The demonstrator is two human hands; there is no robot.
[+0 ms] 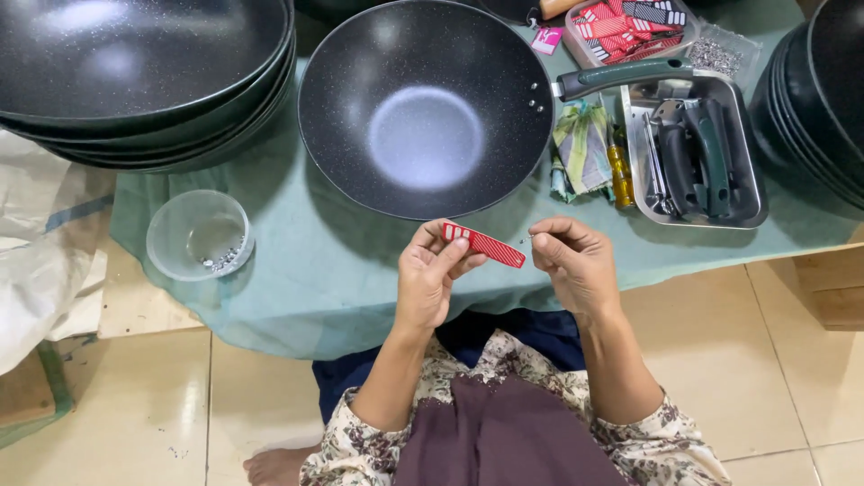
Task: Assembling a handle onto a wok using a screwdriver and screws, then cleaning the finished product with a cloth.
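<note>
Left hand [434, 274] is clamped on a red tag with white stripes [483, 244], thumb and fingers pinching its left end. The tag sticks out to the right, tilted slightly down. Right hand [573, 261] is closed in a pinch right at the tag's free end; something tiny and shiny sits at the fingertips, too small to identify. Both hands are held just over the near edge of the surface [315, 279], which is covered in a green cloth.

Directly beyond the hands: a black speckled wok [425, 106] with a dark green handle [621, 76] pointing right. Just right of the wok: a folded checked cloth [581, 144] and a yellow-handled screwdriver [619, 171]. Next right: a steel tray [751, 193] holding more dark green handles and metal parts. Behind that: a clear container of more red tags [630, 27] and a small bag of metal bits [715, 56].

Left of the hands: a clear plastic bowl [198, 234] with a few small metal pieces at the bottom. Stacks of black woks sit at far left [144, 81] and far right [819, 99].
</note>
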